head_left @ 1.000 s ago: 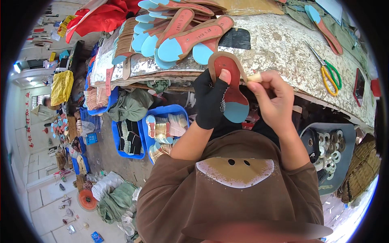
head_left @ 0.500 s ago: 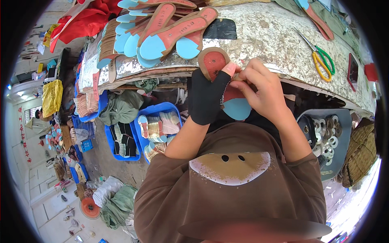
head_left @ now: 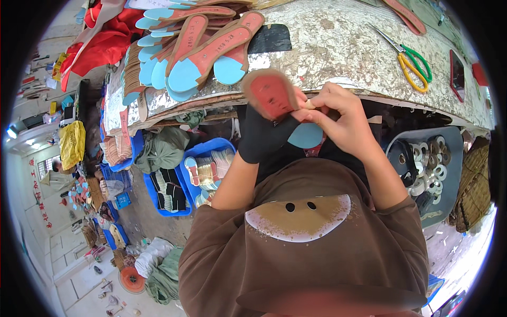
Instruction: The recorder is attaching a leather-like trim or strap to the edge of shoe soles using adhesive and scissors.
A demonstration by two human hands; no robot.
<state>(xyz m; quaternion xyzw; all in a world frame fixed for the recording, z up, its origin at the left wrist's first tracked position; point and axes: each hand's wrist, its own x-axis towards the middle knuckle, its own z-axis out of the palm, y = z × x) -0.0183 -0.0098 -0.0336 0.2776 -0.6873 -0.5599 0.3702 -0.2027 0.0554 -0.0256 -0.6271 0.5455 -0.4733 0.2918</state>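
Note:
In my left hand (head_left: 266,137), which wears a black fingerless glove, is a shoe insole (head_left: 271,96) with a red middle and a brown rim, its rounded end tilted up and left. My left fingers close round it, partly hidden. Bare-skinned, my right hand (head_left: 342,114) meets the left fingertips beside the insole, thumb and fingers pinched on a small pale bit too small to name. Below the hands shows a light-blue insole end (head_left: 305,136); whether it belongs to the held insole I cannot tell.
On the worn bench (head_left: 332,50) lie a pile of red-and-blue insoles (head_left: 185,74), a black patch (head_left: 270,38), scissors (head_left: 414,66) and a phone (head_left: 457,76). Blue crates (head_left: 182,174) of insoles stand at left; a grey bin (head_left: 449,164) of tape rolls stands at right.
The held insole's rounded end has swung left and down, blurred by motion, as my left hand turned. My right hand stays pinched close to it. The whole view has shifted slightly.

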